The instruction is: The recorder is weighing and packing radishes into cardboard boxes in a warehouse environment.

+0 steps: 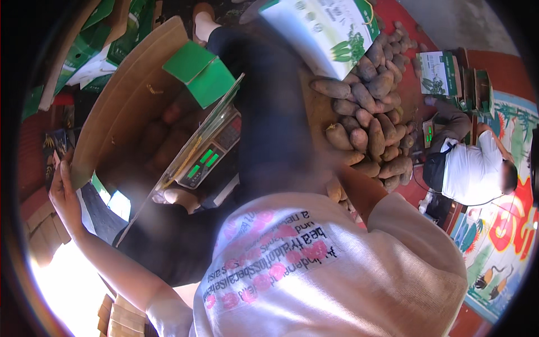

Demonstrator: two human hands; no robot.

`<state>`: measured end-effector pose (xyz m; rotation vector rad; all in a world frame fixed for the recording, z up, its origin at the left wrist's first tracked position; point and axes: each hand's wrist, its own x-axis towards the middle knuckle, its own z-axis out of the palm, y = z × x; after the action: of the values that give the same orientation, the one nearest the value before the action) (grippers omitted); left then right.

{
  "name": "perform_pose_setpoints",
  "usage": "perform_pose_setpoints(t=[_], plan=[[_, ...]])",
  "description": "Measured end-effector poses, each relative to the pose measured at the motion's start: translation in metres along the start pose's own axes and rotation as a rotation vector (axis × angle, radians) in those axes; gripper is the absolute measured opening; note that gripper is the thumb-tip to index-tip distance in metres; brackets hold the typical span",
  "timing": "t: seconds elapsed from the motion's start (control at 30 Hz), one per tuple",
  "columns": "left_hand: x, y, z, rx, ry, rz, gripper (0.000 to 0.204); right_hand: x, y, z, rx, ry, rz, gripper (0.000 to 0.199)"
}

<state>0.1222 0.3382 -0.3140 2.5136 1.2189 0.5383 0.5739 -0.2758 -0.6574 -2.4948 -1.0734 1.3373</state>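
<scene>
My left hand (64, 194) is raised at the far left, beside the outer edge of a large open cardboard box (120, 84). Its fingers are drawn together around something small that I cannot make out. A bent right forearm (359, 188) reaches toward the sweet potatoes (376, 132), which lie heaped at the centre right. My right hand is lost in a dark blur, so its fingers do not show. A digital scale (208, 157) with green lit numbers stands between the box and my dark-clothed leg. More tubers lie dimly inside the box.
A green carton (199, 76) sits over the box's rim. At the top stands a white and green printed carton (325, 36). Folded green cartons (101, 50) fill the upper left. At right, another person (471, 171) in white bends near a second scale (428, 135).
</scene>
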Motion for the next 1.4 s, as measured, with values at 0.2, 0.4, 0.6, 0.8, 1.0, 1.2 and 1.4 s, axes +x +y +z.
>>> perform_pose_setpoints(t=[0.2, 0.4, 0.6, 0.8, 1.0, 1.2, 1.4], plan=[[0.004, 0.005, 0.005, -0.02, -0.027, -0.129, 0.044, 0.044, 0.022, -0.067, 0.514, 0.507, 0.312, 0.028], [0.013, 0.026, 0.002, -0.072, -0.035, -0.157, 0.044, 0.128, -0.023, -0.191, 1.384, 0.886, 0.382, 0.044], [0.007, 0.007, 0.004, 0.021, -0.04, -0.286, 0.04, 0.187, -0.063, -0.23, 1.612, 0.653, 0.26, 0.075], [0.018, 0.032, -0.001, -0.032, -0.031, -0.271, 0.039, 0.218, -0.048, -0.206, 1.844, 0.543, 0.199, 0.097], [0.026, 0.05, -0.001, -0.018, -0.058, -0.352, 0.038, 0.209, -0.08, -0.223, 1.901, 0.615, 0.02, 0.098], [0.023, 0.054, -0.003, -0.039, -0.065, -0.352, 0.039, 0.169, -0.112, -0.248, 1.647, 0.664, -0.085, 0.102], [0.02, 0.069, -0.008, -0.03, -0.055, -0.357, 0.039, 0.138, -0.14, -0.257, 1.501, 0.553, -0.162, 0.108]])
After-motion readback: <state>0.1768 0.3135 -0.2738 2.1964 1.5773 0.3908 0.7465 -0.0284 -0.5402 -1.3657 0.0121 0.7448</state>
